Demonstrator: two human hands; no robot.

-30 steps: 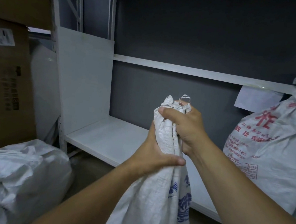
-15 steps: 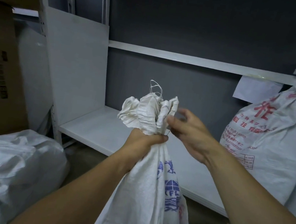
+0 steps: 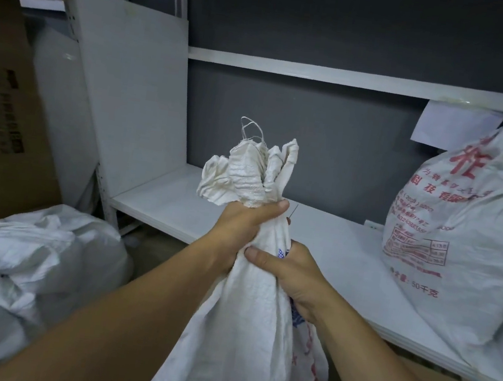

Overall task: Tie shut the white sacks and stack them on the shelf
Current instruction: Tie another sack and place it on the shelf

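dim storage corner, dark grey back wall, with a white shelf (image 3: 347, 257) running across it at about hand level. in front of that shelf and not on it is the white sack (image 3: 244, 333), held upright with its bottom out of frame. the mouth is bunched into a crumpled tuft above the grip, and a thin loop of thread (image 3: 252, 128) sticks up from the top. can't see any knot or tie on it. the left hand (image 3: 239, 224) is wrapped tight round the neck right under the tuft. the right hand (image 3: 293, 275) grips the sack just below it, thumb across the front, the two hands nearly touching. blue and red print shows on the sack lower down.

over to the right a second sack (image 3: 467, 238) with red lettering sits on the shelf, its top twisted shut. a sheet of paper (image 3: 450, 127) hangs on the wall behind it. down left there's another white sack (image 3: 27, 256) lying slumped, and cardboard boxes (image 3: 3, 125) are stacked beyond that.
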